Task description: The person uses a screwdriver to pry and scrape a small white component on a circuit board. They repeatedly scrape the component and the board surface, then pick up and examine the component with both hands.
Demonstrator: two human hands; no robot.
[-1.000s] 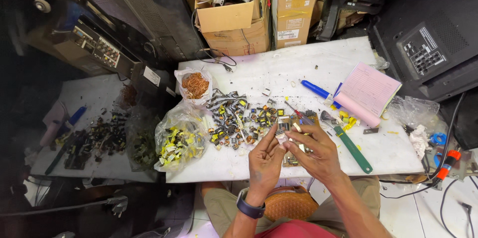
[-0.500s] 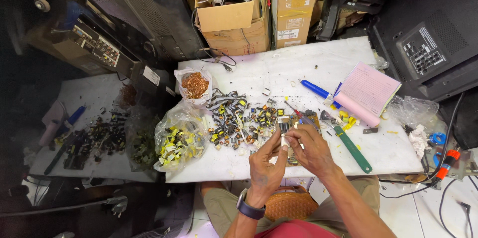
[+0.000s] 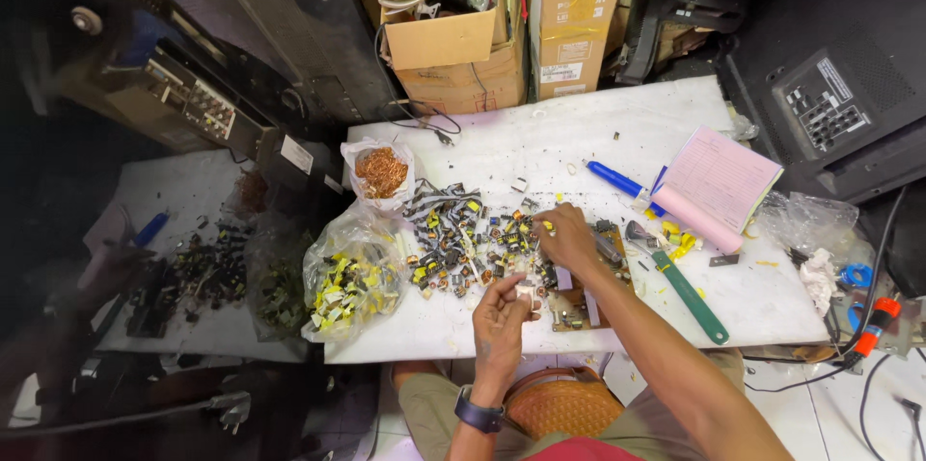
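Cardboard boxes (image 3: 453, 37) and dark electronics casings crowd the wall behind our white bench (image 3: 579, 133), and a second, lower white surface (image 3: 183, 201) sits off its left edge, strewn with dark scrap parts.

Starting at the left edge of the bench, we see a clear bag of yellow-and-black components (image 3: 349, 278) slumped near the front corner. Just behind it stands a smaller bag of copper wire (image 3: 382, 172), open at the top. Next comes a loose pile of small transformers (image 3: 463, 241), black and yellow, spread across the middle of the bench.

Our left hand (image 3: 502, 311) hovers at the front edge, just right of that pile, its fingers curled and pinching a small pale component (image 3: 527, 295) between thumb and fingertips. A dark watch sits on that wrist.

Our right hand (image 3: 567, 239) reaches further in, palm down, fingertips drawn together on pieces at the right side of the pile; we cannot tell exactly what it grips. Under and beside it lies a brown circuit board (image 3: 584, 302), near the front edge.

Further right we find a green-handled tool (image 3: 690, 295) lying diagonally, yellow scraps (image 3: 678, 239), a blue-handled screwdriver (image 3: 617, 179) and a pink notepad (image 3: 719, 183) toward the right edge. Crumpled clear plastic (image 3: 805, 220) rests at the far right corner.
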